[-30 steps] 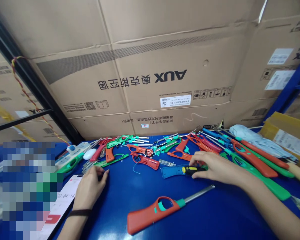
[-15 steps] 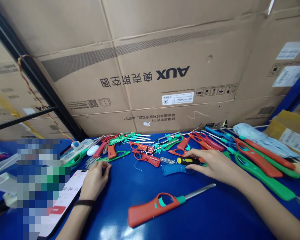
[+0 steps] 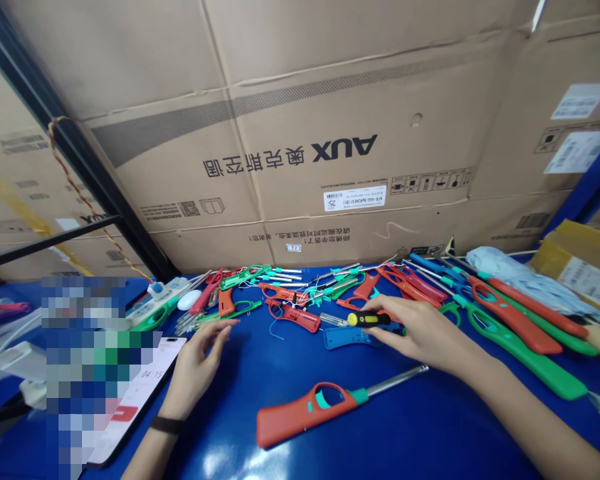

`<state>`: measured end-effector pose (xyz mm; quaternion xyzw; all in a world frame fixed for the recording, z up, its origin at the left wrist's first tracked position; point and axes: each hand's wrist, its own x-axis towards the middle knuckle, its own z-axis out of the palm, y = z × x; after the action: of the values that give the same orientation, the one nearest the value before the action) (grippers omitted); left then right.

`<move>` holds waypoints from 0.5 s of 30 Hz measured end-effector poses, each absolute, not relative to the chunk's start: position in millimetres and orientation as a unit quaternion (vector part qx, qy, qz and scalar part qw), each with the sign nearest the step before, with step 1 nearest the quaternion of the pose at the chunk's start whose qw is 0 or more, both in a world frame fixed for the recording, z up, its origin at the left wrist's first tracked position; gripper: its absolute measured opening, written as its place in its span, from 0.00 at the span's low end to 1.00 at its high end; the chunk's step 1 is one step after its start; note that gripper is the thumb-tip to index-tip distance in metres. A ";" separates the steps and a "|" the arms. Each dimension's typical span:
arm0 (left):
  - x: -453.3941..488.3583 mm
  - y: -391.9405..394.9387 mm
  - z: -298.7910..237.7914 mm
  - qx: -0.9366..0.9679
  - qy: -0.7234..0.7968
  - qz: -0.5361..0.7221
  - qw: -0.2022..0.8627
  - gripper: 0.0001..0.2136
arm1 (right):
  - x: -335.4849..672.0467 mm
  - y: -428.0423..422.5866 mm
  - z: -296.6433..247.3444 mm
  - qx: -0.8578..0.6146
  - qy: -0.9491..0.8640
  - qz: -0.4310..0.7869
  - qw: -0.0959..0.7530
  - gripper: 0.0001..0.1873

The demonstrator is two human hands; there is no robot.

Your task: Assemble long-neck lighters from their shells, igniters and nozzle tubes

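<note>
My right hand [image 3: 420, 333] grips a screwdriver [image 3: 365, 319] with a black and yellow handle, held just above a blue lighter shell [image 3: 347, 337] on the blue table [image 3: 260, 380]. My left hand [image 3: 197, 363] hovers over the table with its fingers stretched toward a green part [image 3: 220, 315], holding nothing. An assembled red long-nozzle lighter [image 3: 325, 408] with a teal trigger and metal tube lies in front of me, between both arms.
Several red, green and blue lighter shells and metal tubes [image 3: 290, 293] are scattered along the back of the table. Long red and green lighters [image 3: 520, 333] lie at right. A phone [image 3: 135, 400] lies at left. Big cardboard boxes [image 3: 305, 133] wall the back.
My left hand has lifted from a loose fist and opened its fingers toward the green part. My right hand has raised the screwdriver slightly and shifted it left.
</note>
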<state>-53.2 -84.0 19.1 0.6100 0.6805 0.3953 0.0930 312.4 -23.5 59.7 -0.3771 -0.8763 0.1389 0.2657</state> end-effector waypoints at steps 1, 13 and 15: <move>-49.4 -90.6 18.8 0.598 0.682 0.406 0.109 0.21 | 310.3 -25.2 59.5 -0.374 -0.872 0.156 0.273 0.12; -10.3 -167.9 8.2 0.516 0.696 0.462 0.188 0.16 | 265.6 -62.7 34.2 -0.202 -0.948 0.195 0.150 0.20; -5.0 -176.2 8.9 0.540 0.680 0.460 0.185 0.13 | 262.4 -62.0 28.5 -0.189 -0.956 0.180 0.136 0.16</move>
<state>-5.0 -176.2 8.9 0.5395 0.6804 0.4603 0.1846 262.4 -62.0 28.5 -0.1895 -0.9555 0.1805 0.1362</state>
